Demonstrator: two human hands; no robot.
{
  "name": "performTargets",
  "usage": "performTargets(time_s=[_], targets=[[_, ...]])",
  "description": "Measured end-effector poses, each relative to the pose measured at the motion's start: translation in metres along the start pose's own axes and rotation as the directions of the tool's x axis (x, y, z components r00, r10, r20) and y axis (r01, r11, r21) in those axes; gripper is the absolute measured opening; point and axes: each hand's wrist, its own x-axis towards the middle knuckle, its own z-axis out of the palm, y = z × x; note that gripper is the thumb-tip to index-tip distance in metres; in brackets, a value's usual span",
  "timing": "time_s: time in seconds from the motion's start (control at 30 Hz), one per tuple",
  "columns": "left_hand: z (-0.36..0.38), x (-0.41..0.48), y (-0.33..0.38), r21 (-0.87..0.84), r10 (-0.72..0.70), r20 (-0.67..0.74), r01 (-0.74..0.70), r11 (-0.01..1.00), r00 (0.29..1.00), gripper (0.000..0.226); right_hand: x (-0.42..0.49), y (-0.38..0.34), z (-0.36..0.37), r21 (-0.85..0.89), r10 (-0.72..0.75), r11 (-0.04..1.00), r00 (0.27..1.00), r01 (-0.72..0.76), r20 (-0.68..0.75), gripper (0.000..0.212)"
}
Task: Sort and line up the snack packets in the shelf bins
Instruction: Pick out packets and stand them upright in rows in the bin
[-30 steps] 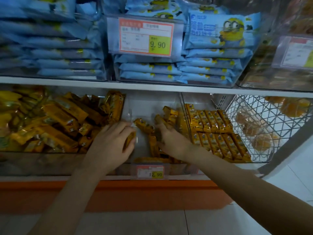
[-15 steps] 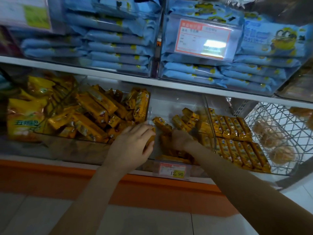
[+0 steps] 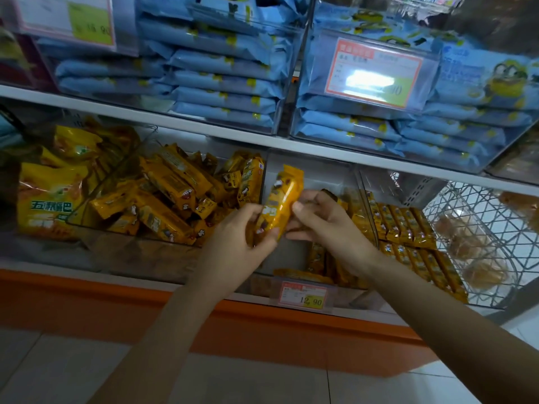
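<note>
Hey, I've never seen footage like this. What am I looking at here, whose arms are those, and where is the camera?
There is no machine here. A person wears a wide-angle camera on the head, so every picture looks forward and down at their own two arms. They are standing at a shop shelf. The left hand and right hand together hold one yellow snack packet, roughly upright, in front of a clear bin. The bin to its left holds a loose heap of yellow packets. To its right, similar packets lie in neat rows. On the shelf above, blue packets are stacked, and a wire basket sits at the far right.
</note>
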Motion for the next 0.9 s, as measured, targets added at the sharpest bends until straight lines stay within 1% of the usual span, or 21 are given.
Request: performTargets(time_s=[0.03, 0.07, 0.1, 0.13, 0.17, 0.2, 0.23, 0.27, 0.3, 0.33, 0.4, 0.53, 0.57, 0.67, 0.73, 0.77, 0.83, 0.87, 0.9], targets=[[-0.002, 0.001, 0.001, -0.07, -0.036, -0.038, 0.033, 0.997, 0.999, 0.032, 0.005, 0.0, -0.002, -0.003, -0.005, 1.0, 1.0, 0.005, -0.016, 0.025], [-0.004, 0.002, 0.002, -0.12, -0.063, -0.08, 0.053, 0.991, 0.995, 0.023, 0.014, 0.003, -0.006, -0.05, -0.014, 0.999, 0.998, 0.011, -0.066, 0.023], [-0.006, 0.003, 0.004, -0.148, -0.083, -0.114, 0.066, 0.987, 0.99, 0.019, 0.025, 0.011, -0.013, -0.124, -0.025, 0.992, 0.992, 0.009, -0.127, 0.018], [-0.007, 0.004, 0.005, -0.163, -0.096, -0.136, 0.074, 0.984, 0.986, 0.017, 0.039, 0.021, -0.02, -0.248, -0.037, 0.969, 0.984, -0.007, -0.175, 0.013], [-0.007, 0.004, 0.006, -0.168, -0.104, -0.147, 0.078, 0.983, 0.984, 0.016, 0.053, 0.033, -0.027, -0.386, -0.055, 0.922, 0.98, -0.023, -0.19, 0.011], [-0.007, 0.004, 0.006, -0.171, -0.107, -0.153, 0.08, 0.982, 0.982, 0.015, 0.065, 0.044, -0.033, -0.545, -0.057, 0.837, 0.984, -0.044, -0.166, 0.011], [-0.007, 0.004, 0.006, -0.17, -0.106, -0.157, 0.079, 0.982, 0.982, 0.015, 0.077, 0.055, -0.037, -0.682, -0.032, 0.729, 0.992, -0.061, -0.122, 0.01], [-0.007, 0.004, 0.006, -0.167, -0.101, -0.162, 0.074, 0.983, 0.982, 0.014, 0.087, 0.063, -0.039, -0.783, 0.018, 0.616, 0.995, -0.089, -0.099, 0.017], [-0.006, 0.004, 0.006, -0.161, -0.096, -0.166, 0.069, 0.985, 0.981, 0.014, 0.094, 0.07, -0.04, -0.844, 0.073, 0.522, 0.993, -0.121, -0.097, 0.031], [-0.007, 0.003, 0.005, -0.158, -0.09, -0.169, 0.063, 0.985, 0.982, 0.014, 0.098, 0.075, -0.039, -0.875, 0.136, 0.459, 0.985, -0.157, -0.105, 0.04], [-0.007, 0.003, 0.004, -0.155, -0.083, -0.172, 0.057, 0.986, 0.981, 0.014, 0.102, 0.082, -0.035, -0.897, 0.209, 0.397, 0.971, -0.195, -0.119, 0.045], [-0.008, 0.002, 0.002, -0.128, -0.066, -0.179, 0.043, 0.991, 0.982, 0.014, 0.106, 0.094, -0.027, -0.91, 0.265, 0.363, 0.959, -0.199, -0.104, 0.045], [-0.008, 0.002, 0.001, -0.123, -0.062, -0.179, 0.041, 0.992, 0.982, 0.014, 0.106, 0.096, -0.025, -0.909, 0.272, 0.355, 0.955, -0.217, -0.122, 0.045], [-0.008, 0.002, 0.0, -0.106, -0.062, -0.175, 0.044, 0.993, 0.983, 0.016, 0.108, 0.103, -0.018, -0.88, 0.265, 0.379, 0.945, -0.285, -0.192, 0.043], [-0.008, 0.002, -0.002, -0.092, -0.065, -0.173, 0.05, 0.994, 0.983, 0.016, 0.11, 0.108, -0.015, -0.867, 0.257, 0.37, 0.933, -0.335, -0.251, 0.05], [-0.008, 0.002, -0.002, -0.087, -0.065, -0.17, 0.05, 0.995, 0.983, 0.016, 0.111, 0.108, -0.014, -0.859, 0.261, 0.365, 0.925, -0.36, -0.277, 0.058], [-0.007, 0.003, -0.003, -0.075, -0.063, -0.163, 0.051, 0.996, 0.985, 0.017, 0.111, 0.107, -0.013, -0.831, 0.259, 0.386, 0.911, -0.401, -0.319, 0.075], [-0.007, 0.003, -0.003, -0.065, -0.065, -0.156, 0.056, 0.996, 0.986, 0.016, 0.112, 0.106, -0.013, -0.818, 0.257, 0.408, 0.911, -0.405, -0.323, 0.076], [-0.007, 0.004, -0.003, -0.051, -0.07, -0.147, 0.063, 0.997, 0.987, 0.016, 0.112, 0.102, -0.012, -0.799, 0.246, 0.446, 0.914, -0.403, -0.324, 0.065]])
